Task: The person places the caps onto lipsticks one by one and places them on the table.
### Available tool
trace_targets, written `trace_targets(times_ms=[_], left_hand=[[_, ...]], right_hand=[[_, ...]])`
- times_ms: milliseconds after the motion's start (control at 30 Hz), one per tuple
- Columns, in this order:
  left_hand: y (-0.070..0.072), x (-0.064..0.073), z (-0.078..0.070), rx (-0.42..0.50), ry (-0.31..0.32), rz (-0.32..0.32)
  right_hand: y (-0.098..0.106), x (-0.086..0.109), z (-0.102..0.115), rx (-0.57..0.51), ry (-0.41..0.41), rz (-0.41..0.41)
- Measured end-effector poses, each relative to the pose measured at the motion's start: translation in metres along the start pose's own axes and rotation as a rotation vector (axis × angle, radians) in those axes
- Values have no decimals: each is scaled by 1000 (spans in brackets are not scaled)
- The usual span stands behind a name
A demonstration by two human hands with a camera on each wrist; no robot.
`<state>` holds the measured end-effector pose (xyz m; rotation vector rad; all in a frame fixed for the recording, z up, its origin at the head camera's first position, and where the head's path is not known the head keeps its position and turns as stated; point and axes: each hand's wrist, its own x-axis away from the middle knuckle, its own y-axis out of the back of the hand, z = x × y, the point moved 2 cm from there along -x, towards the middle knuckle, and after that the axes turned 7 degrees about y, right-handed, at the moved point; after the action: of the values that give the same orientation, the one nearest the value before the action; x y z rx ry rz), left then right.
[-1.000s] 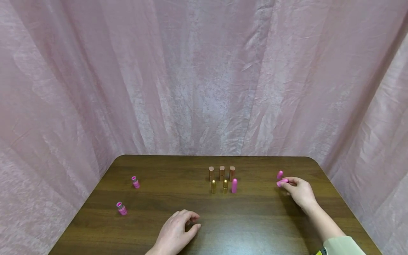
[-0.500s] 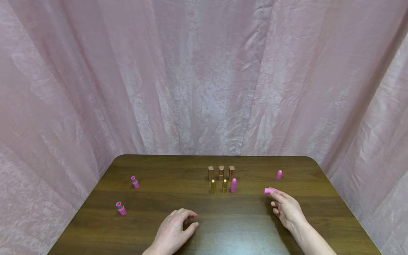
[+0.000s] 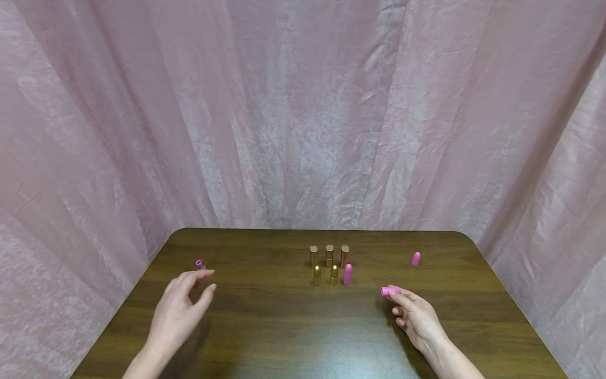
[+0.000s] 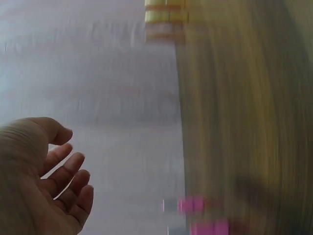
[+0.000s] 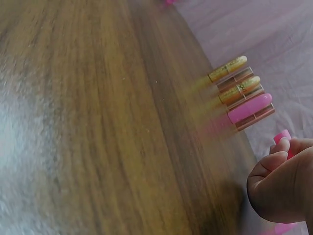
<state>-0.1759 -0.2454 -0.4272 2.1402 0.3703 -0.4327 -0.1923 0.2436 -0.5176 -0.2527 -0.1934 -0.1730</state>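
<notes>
My right hand (image 3: 418, 318) pinches a pink lipstick cap (image 3: 386, 291) between thumb and fingertips, above the table's right half. The cap lies sideways, its end toward the middle. On the left, my left hand (image 3: 175, 310) hovers with fingers and thumb apart, holding nothing. Just beyond its fingertips stands an uncapped pink lipstick base (image 3: 199, 262), partly covered by the hand. Another pink lipstick base (image 4: 210, 228) shows blurred in the left wrist view; in the head view the hand hides it. A second pink cap (image 3: 416, 258) stands at the far right.
Three rose-gold lipsticks (image 3: 329, 256) stand in a row at the back middle of the wooden table (image 3: 265, 300). Before them stand two gold lipsticks (image 3: 317, 276) and a closed pink lipstick (image 3: 347, 275). Pink curtains (image 3: 303, 131) hang behind the table.
My right hand has lifted the pink cap away from beside the other cap and carried it left and nearer. My left hand has moved left and forward, over toward the lipstick bases.
</notes>
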Motion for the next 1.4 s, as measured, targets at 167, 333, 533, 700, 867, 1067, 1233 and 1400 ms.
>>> trace_targets(times_ms=[167, 333, 533, 700, 867, 1067, 1233, 1400], left_hand=[[35, -10, 54, -1, 131, -16], [42, -6, 109, 26, 254, 152], [18, 9, 142, 107, 429, 457], [-1, 14, 142, 103, 471, 453], [-12, 13, 136, 98, 454, 416], [-17, 13, 134, 10, 416, 382], [-18, 13, 134, -19, 410, 369], [-17, 9, 130, -9, 405, 364]], right_hand=[[1, 1, 0, -2, 13, 1], [1, 2, -1, -3, 26, 6], [0, 3, -2, 10, 16, 7], [-1, 5, -3, -3, 19, 8], [-2, 6, -3, -5, 30, 15], [-3, 6, -5, 8, 22, 10], [-2, 6, -4, -2, 22, 8], [-2, 6, -4, 2, 28, 9]])
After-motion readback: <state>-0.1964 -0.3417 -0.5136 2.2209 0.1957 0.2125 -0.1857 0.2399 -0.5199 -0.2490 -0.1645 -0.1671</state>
